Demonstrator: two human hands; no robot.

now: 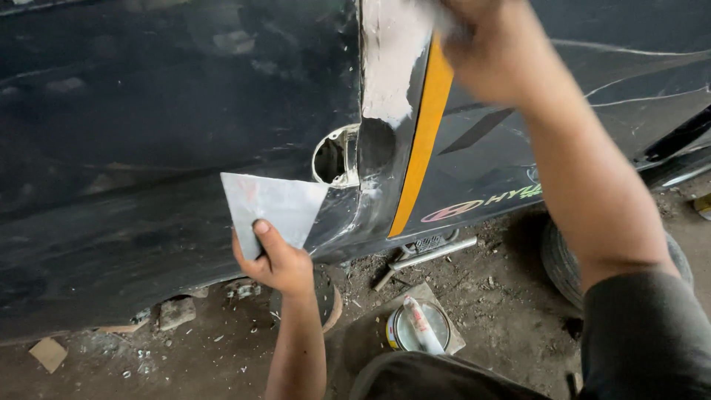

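The left hand (275,261), low in the middle of the frame, pinches one flat grey metal plate (272,207) between thumb and fingers and holds it up near the dark car body (148,133). The right hand (495,46), at the top of the frame, is curled tight and presses on the white filler patch (391,59) that runs down the edge of the car. What it grips is hidden, so I cannot tell what is in it.

The filler could smear onto the one yellow strip (426,133) just beside it if the hand slides that way. The plate could slip, since only the fingertips hold it, and its corner could scratch the paint near the one round hole (331,157).

On the dirty ground at the bottom sits one tin (415,330) with one tube (421,326) lying across it, one metal bar (433,253), and one tyre (563,259) at the right
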